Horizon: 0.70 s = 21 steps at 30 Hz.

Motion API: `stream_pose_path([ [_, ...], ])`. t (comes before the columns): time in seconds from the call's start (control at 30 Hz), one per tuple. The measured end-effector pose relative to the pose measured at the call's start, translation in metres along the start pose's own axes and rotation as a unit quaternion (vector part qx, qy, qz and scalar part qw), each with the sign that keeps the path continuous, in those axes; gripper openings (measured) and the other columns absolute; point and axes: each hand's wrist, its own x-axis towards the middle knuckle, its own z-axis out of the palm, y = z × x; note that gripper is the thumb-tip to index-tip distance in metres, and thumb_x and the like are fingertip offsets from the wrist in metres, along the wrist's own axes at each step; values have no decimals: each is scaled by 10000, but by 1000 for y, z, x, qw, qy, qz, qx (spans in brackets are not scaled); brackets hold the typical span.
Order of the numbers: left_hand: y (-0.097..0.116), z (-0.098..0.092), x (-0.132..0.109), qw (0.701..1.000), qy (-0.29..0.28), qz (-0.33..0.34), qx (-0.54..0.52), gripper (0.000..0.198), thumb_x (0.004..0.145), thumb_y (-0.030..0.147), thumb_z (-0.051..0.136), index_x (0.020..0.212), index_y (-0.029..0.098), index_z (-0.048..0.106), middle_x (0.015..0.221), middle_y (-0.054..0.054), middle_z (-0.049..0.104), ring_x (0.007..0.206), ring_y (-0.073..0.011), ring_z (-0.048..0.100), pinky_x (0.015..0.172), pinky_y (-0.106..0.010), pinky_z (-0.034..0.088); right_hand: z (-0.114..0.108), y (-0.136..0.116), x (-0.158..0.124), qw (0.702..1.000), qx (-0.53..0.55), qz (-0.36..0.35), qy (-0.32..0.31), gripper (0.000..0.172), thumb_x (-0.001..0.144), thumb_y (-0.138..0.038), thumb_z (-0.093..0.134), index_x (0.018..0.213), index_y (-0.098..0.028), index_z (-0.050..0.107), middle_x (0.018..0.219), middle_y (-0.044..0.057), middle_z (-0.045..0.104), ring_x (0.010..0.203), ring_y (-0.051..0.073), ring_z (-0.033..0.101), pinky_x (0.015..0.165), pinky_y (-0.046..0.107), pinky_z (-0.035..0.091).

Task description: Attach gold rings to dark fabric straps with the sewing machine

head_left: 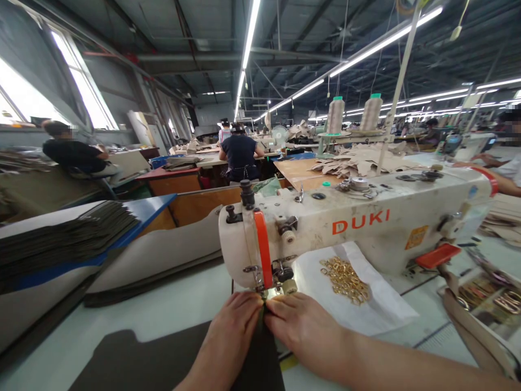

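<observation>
A white DUKI sewing machine (366, 222) stands on the table in front of me. My left hand (234, 331) and my right hand (303, 328) lie side by side just below its needle (262, 290), fingers together, pressing down on a dark fabric strip (260, 353) that runs toward me. A larger dark fabric piece (134, 361) lies on the table at the lower left. A heap of small gold metal rings (345, 279) rests on a white sheet (378, 309) under the machine arm.
A stack of dark cut pieces (61, 239) sits on a blue-edged bench at left. Thread cones (336, 114) rise behind the machine. Tan straps with buckles (488, 293) lie at right. Other workers sit at benches behind, and a person's arm (500, 182) shows at far right.
</observation>
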Motion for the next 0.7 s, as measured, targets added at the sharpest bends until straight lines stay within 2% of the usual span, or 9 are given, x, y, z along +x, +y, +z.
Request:
stream_pose_path([
  [0.43, -3, 1, 3, 1000, 5, -9, -16, 292, 926, 177, 397, 765, 202, 639, 737, -27, 718, 693, -168, 683, 655, -259, 599, 1, 1, -1, 1000, 2, 0, 4, 88, 882, -133, 563, 968, -117, 573, 1048, 97, 627, 962, 218, 578, 820, 340, 472],
  [0.7, 1, 1, -1, 999, -24, -31, 2, 289, 897, 127, 406, 793, 182, 671, 790, -49, 730, 762, -182, 689, 734, -311, 603, -3, 0, -2, 1000, 8, 3, 8, 54, 887, -128, 574, 939, -119, 583, 1022, 77, 636, 958, 202, 584, 853, 327, 466],
])
